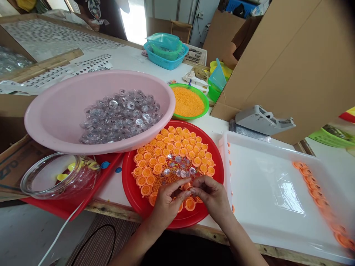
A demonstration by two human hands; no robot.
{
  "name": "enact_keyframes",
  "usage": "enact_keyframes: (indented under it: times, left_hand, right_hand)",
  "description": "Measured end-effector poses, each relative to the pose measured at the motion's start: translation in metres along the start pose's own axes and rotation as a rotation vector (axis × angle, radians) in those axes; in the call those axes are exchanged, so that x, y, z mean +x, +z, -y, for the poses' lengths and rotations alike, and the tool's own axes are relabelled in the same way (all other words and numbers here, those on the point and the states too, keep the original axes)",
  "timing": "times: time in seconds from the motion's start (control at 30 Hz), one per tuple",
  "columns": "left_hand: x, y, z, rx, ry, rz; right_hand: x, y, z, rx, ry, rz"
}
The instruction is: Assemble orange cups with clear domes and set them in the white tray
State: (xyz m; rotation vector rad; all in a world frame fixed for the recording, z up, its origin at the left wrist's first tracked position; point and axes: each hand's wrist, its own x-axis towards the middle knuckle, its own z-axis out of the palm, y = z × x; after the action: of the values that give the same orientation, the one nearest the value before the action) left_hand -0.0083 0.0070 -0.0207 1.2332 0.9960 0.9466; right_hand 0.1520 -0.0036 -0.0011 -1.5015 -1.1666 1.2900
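My left hand and my right hand meet over the front of a red round tray. Both are closed, thumbs and fingertips pinched together around a small orange plastic cap, which the fingers partly hide. Many round orange plastic caps with little tabs lie open side up in the tray, along its back and sides. In its middle are loose small orange bits and several clear shiny domed discs.
A pink basin of clear discs overhangs the red tray's back left. Behind stands a green bowl with orange granules. To the right, a white tray holds a row of orange caps. A tape dispenser stands by cardboard.
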Motion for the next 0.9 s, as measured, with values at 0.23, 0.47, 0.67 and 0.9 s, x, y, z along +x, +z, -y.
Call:
enact_keyframes:
  times: [0.23, 0.47, 0.67, 0.9]
  left_hand:
    - [-0.003, 0.001, -0.003, -0.067, -0.006, -0.026]
    - [-0.002, 0.005, -0.007, -0.097, 0.012, -0.042]
    - [0.006, 0.002, -0.009, -0.352, -0.133, -0.011]
    - [0.002, -0.004, -0.014, -0.165, -0.010, -0.051]
  right_hand:
    - [-0.003, 0.001, 0.000, -0.065, -0.027, -0.024]
    - [-0.005, 0.004, 0.001, -0.027, -0.033, -0.058]
    - [-0.011, 0.006, 0.004, -0.155, -0.221, -0.097]
    - [-0.013, 0.005, 0.003, -0.346, -0.389, -0.055]
